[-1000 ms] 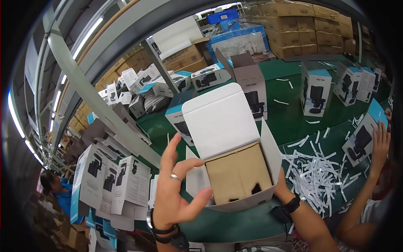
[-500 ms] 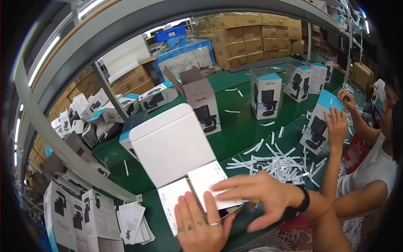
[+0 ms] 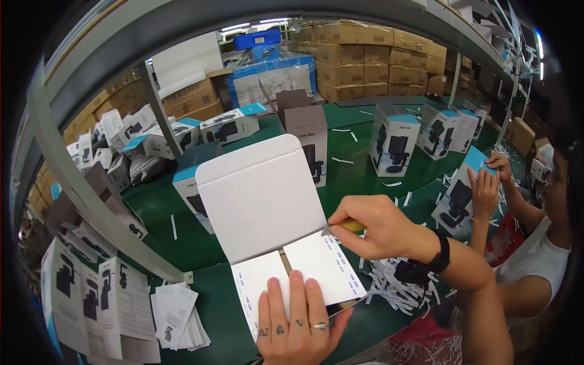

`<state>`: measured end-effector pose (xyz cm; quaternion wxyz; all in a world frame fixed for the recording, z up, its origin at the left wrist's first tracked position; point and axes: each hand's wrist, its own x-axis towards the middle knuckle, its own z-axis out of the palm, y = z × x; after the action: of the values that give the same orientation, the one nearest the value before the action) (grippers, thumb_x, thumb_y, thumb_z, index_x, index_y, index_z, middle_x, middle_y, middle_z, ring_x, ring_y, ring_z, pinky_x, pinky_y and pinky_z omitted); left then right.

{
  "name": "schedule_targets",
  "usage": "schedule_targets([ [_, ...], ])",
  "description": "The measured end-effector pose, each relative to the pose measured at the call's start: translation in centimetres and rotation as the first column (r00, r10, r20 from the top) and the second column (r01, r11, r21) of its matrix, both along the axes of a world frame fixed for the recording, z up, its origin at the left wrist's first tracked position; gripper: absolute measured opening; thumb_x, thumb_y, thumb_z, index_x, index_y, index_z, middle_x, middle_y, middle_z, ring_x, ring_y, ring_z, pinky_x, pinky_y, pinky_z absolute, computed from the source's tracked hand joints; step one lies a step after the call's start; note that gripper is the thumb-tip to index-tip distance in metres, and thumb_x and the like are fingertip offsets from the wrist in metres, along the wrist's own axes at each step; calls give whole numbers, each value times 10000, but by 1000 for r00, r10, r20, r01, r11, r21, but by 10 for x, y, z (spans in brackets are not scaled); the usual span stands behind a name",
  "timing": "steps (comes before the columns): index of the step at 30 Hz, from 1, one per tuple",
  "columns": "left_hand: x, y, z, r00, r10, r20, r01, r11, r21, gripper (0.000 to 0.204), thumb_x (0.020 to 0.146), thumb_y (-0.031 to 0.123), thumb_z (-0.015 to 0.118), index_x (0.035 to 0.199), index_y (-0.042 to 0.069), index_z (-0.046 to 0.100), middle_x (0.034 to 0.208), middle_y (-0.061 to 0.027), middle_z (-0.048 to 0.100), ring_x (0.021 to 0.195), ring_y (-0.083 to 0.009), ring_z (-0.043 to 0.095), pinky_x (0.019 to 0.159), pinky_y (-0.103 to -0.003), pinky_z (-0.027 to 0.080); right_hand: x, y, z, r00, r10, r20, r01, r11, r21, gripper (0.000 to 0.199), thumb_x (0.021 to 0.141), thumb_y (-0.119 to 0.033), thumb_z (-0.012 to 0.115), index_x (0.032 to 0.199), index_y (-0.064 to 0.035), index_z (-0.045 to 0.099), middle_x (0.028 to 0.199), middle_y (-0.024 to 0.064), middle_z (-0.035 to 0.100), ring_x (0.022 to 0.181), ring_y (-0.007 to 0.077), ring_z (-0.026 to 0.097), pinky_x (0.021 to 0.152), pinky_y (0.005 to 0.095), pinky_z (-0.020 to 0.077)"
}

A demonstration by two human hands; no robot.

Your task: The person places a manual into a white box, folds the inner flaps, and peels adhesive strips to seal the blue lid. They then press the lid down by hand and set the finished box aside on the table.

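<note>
A white cardboard box [image 3: 261, 201] stands on the green table in front of me, its big lid flap raised and its two inner flaps folded down. My left hand [image 3: 295, 319] lies flat on those inner flaps, fingers together, pressing them shut. My right hand [image 3: 374, 226] is at the box's right edge, pinching a small yellow-handled tool [image 3: 348, 226] whose tip touches the flap corner.
Printed product boxes [image 3: 394, 139] stand across the green table [image 3: 365, 176]. Stacks of leaflets [image 3: 173, 310] lie at lower left. White paper strips [image 3: 395, 286] litter the right side. A co-worker's hands [image 3: 483, 182] handle a box at right. A grey shelf post [image 3: 91, 188] slants at left.
The box's inner flaps were open a second ago and are now folded down. My left hand dropped onto them, and my right hand drew back to the right edge with the tool.
</note>
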<state>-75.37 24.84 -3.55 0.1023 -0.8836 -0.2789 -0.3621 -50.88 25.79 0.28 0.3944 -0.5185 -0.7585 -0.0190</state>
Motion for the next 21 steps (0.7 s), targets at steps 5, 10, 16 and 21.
schedule_targets([
  [5, -4, 10, -2, 1000, -24, -4, 24, 998, -58, 624, 927, 463, 667, 1305, -31, 617, 1325, -228, 633, 1212, -464, 596, 1023, -512, 480, -10, -28, 15, 972, 184, -143, -219, 929, -297, 140, 829, -97, 750, 888, -25, 646, 856, 111, 676, 740, 265, 679, 638, 318, 516],
  [10, -3, 5, 4, 1000, 18, 8, -18, 989, 148, 616, 934, 458, 663, 1302, -34, 620, 1318, -228, 637, 1210, -458, 600, 1028, -510, 478, -13, -10, 24, 999, -35, -41, 27, 983, -184, 180, 831, -148, 756, 940, -41, 660, 870, 99, 679, 745, 271, 671, 648, 329, 512],
  [16, -10, 7, 5, 1000, 22, 1, -22, 989, 145, 612, 935, 456, 662, 1300, -34, 625, 1319, -227, 638, 1206, -457, 603, 1030, -510, 476, -12, 11, 17, 981, 63, 181, -33, 986, -166, 201, 880, -181, 712, 1020, -59, 637, 885, 89, 661, 759, 297, 663, 659, 363, 509],
  [21, -12, 7, 0, 997, -17, 72, 9, 994, 108, 611, 938, 459, 656, 1298, -34, 628, 1317, -224, 640, 1202, -458, 605, 1025, -511, 479, -21, -2, 35, 948, 42, 314, 64, 946, -319, 127, 924, -151, 660, 988, -54, 609, 887, 96, 637, 739, 310, 645, 634, 381, 492],
])
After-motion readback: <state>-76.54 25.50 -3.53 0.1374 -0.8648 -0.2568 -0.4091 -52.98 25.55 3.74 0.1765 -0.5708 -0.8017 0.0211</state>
